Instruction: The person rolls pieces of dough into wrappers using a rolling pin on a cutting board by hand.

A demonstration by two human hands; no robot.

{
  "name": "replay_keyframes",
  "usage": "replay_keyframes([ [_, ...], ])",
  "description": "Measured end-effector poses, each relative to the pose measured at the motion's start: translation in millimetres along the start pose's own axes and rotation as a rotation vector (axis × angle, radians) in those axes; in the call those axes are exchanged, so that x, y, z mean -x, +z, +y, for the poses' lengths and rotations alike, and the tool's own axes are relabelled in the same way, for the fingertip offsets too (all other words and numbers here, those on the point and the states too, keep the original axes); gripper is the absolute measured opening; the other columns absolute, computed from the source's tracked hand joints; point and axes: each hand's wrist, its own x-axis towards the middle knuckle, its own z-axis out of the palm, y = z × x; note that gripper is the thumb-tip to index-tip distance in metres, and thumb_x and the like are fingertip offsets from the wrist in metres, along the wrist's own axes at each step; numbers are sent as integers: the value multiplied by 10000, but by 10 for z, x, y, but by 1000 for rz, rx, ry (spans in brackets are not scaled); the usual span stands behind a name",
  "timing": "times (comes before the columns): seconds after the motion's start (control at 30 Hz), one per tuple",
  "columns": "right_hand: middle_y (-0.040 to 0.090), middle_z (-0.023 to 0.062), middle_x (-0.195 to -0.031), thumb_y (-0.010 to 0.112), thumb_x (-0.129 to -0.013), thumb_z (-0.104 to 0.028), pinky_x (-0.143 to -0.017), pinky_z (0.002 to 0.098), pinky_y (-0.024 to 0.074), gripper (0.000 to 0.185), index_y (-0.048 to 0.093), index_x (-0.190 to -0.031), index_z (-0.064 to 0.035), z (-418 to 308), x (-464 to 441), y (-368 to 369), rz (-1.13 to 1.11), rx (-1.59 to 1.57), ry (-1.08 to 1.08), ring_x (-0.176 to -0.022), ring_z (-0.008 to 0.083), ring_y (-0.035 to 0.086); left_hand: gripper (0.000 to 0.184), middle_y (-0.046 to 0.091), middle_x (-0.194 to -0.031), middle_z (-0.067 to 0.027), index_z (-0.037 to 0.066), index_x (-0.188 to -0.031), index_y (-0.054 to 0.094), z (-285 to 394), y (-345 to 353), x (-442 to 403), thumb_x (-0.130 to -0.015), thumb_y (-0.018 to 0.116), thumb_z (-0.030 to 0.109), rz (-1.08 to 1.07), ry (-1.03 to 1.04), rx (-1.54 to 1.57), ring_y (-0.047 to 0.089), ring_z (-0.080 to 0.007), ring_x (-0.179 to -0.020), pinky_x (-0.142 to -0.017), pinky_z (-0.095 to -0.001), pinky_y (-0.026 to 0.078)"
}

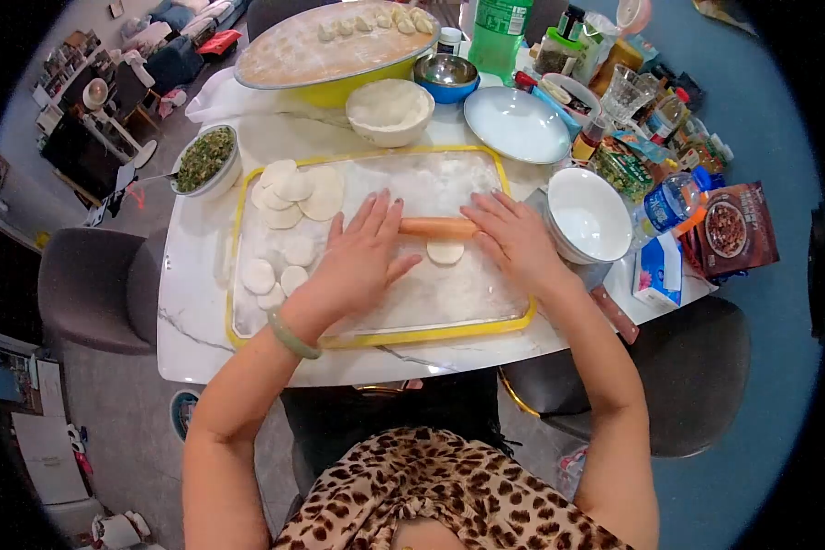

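My left hand (367,249) lies flat with fingers stretched over the left end of a wooden rolling pin (437,227). On the pin's right end, my right hand (513,236) rests flat too, fingers extended. Partly under the pin's near side is a small white dough round (445,253). All this is on a floured board (385,342) with a yellow rim. Overlapping rolled dough wrappers (323,194) lie at the board's upper left, beyond my left hand. Several smaller dough discs (258,276) are spread left of that hand.
Behind the board stand a bowl of flour (390,112) and a large floured tray (330,46) with several dumplings. A bowl of green filling (204,160) is at left. At right are a blue-white plate (517,125), a white bowl (589,215), a knife handle (614,313) and bottles.
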Motion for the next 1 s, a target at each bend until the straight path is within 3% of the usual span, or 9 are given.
replay_keyframes([
  [0.17,491,99,-1422,591,-899,-189,-1072,502,325,432,550,-1327,-148,-154,335,-112,-149,-4,7,-1331,351,411,776,192,-1574,-199,29,-1501,234,176,-125,543,-927,542,451,-210,89,-7,201,-334,-1460,-1115,-608,208],
  [0.3,466,57,-1445,611,-869,-199,-1047,513,361,488,529,-1349,-202,-190,21,-120,-59,64,-118,-1333,326,420,796,152,-1591,-189,41,-1517,202,62,42,323,-921,547,439,-86,-15,6,192,-342,-1463,-1121,-606,196],
  [0.4,469,79,-1445,575,-900,-156,-1071,517,317,426,555,-1325,-187,49,-122,27,-93,-83,-19,-1355,358,384,799,145,-1590,-194,31,-1518,189,53,-51,28,-928,539,442,-77,-64,25,191,-339,-1464,-1119,-604,205],
  [0.57,449,74,-1463,587,-898,-183,-1081,522,311,473,519,-1366,-214,-89,293,-87,-148,-83,-44,-1361,358,377,793,206,-1568,-207,13,-1497,237,296,-119,701,-920,547,460,-188,128,14,235,-346,-1446,-1105,-620,219],
  [0.73,443,58,-1468,574,-915,-256,-1102,534,291,465,510,-1374,-237,-74,-124,-79,-105,72,-80,-1360,357,376,807,138,-1596,-179,40,-1520,181,49,24,179,-921,558,428,-82,-4,16,177,-343,-1466,-1122,-617,180],
  [0.8,444,55,-1468,561,-926,-283,-1100,526,294,431,536,-1354,-232,106,-116,26,-96,58,-57,-1360,345,380,829,133,-1597,-182,44,-1521,180,41,-17,44,-904,575,433,-94,-71,69,160,-335,-1473,-1123,-617,180],
  [0.87,459,58,-1456,566,-924,-285,-1094,519,300,407,562,-1327,-226,218,54,79,-165,-177,1,-1354,337,390,841,132,-1595,-187,46,-1521,180,158,-75,362,-896,583,437,-147,-8,63,156,-333,-1474,-1124,-615,178],
  [1.0,471,64,-1445,572,-920,-292,-1082,515,308,411,561,-1326,-226,-60,370,-135,-161,-116,-24,-1347,336,398,862,132,-1593,-195,45,-1520,184,370,-74,733,-880,602,444,-264,50,23,151,-325,-1477,-1127,-610,175],
])
